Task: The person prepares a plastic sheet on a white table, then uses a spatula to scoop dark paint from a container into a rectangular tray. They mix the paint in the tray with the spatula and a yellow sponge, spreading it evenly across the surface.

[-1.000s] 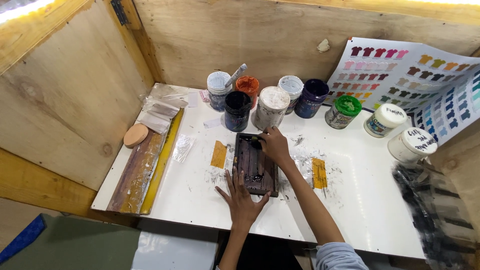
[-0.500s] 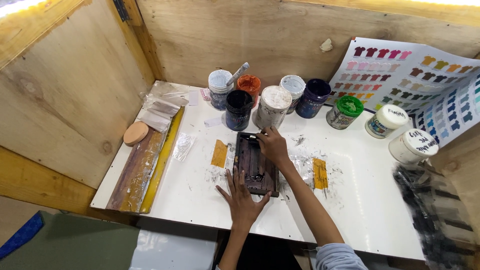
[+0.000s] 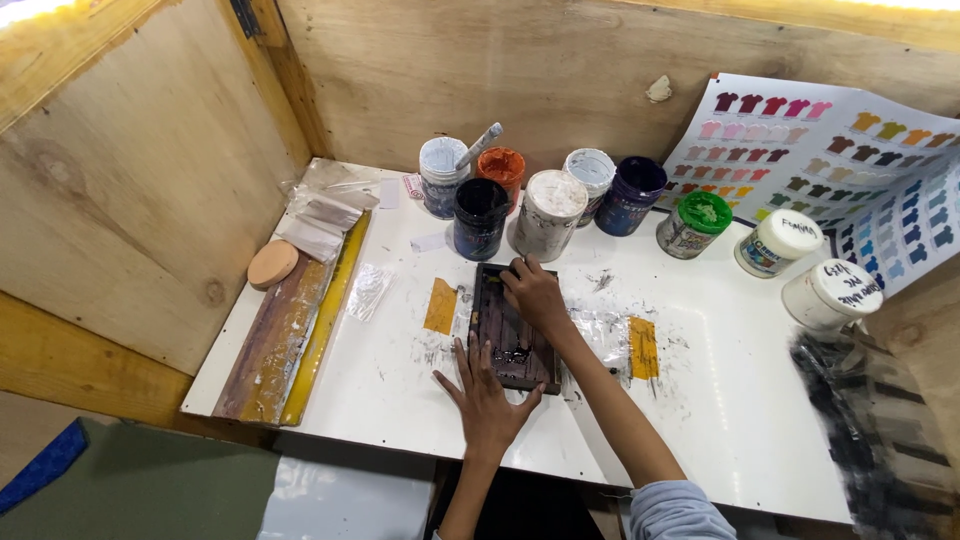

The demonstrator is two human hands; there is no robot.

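**Head view: both hands flat on a dark printing block at the middle of the bench**

The head view looks down on a white bench [image 3: 720,400] boxed in by plywood walls. A dark rectangular printing block [image 3: 512,330] lies flat near the middle of the bench, closer to the front edge than the back. The left hand [image 3: 485,395] rests palm down with fingers spread wide, its fingertips on the block's near end; it grips nothing. The right hand [image 3: 535,293] lies on the block's far end, fingers lightly curled and pressing down on the top, with nothing clasped in them.

Two yellow tape strips are stuck to the bench, one just left of the block [image 3: 440,306] and one to its right [image 3: 644,347], amid grey ink smears.

Along the back edge stands a row of ink jars: a white jar with a stick in it [image 3: 443,175], an orange one [image 3: 500,170], a black one [image 3: 480,217], a pale-lidded one [image 3: 550,213], a dark blue one [image 3: 633,193] and a green-lidded one [image 3: 692,222]. Two white-lidded jars [image 3: 778,242] stand toward the right edge. A colour chart of shirt shapes [image 3: 850,160] leans against the back wall at the right corner. Along the left edge lie a long squeegee [image 3: 275,345] and a round tan disc [image 3: 272,263].
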